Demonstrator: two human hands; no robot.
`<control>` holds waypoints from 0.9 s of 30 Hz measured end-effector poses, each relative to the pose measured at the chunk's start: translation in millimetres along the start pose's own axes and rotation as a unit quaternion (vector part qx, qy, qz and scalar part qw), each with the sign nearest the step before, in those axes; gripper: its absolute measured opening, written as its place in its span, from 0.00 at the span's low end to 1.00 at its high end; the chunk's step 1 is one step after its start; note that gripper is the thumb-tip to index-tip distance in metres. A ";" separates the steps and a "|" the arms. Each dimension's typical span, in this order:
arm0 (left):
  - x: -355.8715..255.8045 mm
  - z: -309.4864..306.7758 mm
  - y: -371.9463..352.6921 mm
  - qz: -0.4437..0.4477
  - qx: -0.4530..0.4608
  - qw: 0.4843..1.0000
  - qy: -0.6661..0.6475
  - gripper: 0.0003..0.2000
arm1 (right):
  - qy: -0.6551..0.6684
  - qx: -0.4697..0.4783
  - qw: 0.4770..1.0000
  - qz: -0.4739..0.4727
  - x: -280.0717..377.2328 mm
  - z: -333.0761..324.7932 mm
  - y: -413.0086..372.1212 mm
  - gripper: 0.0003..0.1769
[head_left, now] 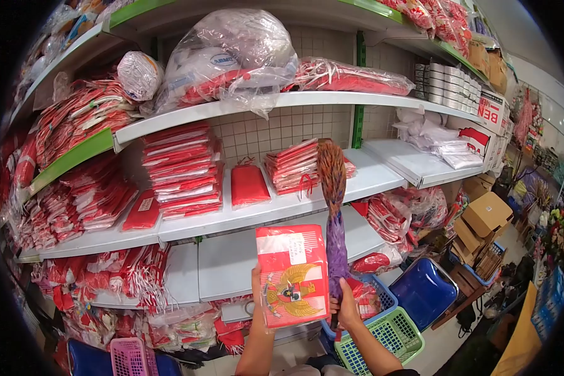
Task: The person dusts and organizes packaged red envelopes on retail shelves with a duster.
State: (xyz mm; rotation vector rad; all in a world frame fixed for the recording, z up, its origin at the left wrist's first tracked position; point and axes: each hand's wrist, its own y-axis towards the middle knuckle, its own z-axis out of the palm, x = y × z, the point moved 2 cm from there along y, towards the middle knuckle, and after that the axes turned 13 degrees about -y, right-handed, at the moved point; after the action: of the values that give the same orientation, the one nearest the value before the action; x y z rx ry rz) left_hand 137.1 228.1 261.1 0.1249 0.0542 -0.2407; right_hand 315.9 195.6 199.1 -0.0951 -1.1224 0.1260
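Note:
My left hand (256, 287) is closed on the left edge of a flat plastic-wrapped packet (301, 269). The packet is red and white, with a golden winged emblem and a white handwritten label. In my right hand (346, 305) is a feather duster (333, 182), its brown feathers pointing up and its lower part purple. My right fingers wrap round its lower end, just beside the packet. Behind the duster, on the middle shelf (294, 210), lie a stack of red and white packets (294, 164) and a single red packet (249, 185).
A tall stack of red packets (183, 169) stands farther left. Below my right arm are a green basket (398, 332) and a blue basket (385, 293). A pink basket (131, 357) sits at the lower left. Open cardboard boxes (487, 213) stand to the right.

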 end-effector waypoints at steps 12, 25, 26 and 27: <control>-21.0 -21.2 15.3 0.134 -0.056 0.857 0.494 0.21 | -0.221 -0.082 0.958 -0.161 19.9 25.4 8.7 0.17; -25.1 -87.7 24.2 0.089 -0.005 0.996 0.024 0.25 | -0.660 -0.001 0.713 -0.236 -35.5 20.5 -34.0 0.23; -28.9 -103.5 28.8 0.053 0.104 0.990 -0.077 0.26 | -0.658 -0.022 0.716 -0.233 -39.1 11.4 -33.6 0.22; -24.5 -80.0 24.6 0.039 0.085 0.995 -0.030 0.27 | -0.656 -0.043 0.717 -0.230 -41.9 3.0 -33.4 0.22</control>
State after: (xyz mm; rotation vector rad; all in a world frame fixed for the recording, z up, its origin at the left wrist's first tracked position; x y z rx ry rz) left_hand 116.1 267.9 186.3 0.2883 -0.0300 -0.1713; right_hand 297.0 156.4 167.6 0.2498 -2.5568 -0.3905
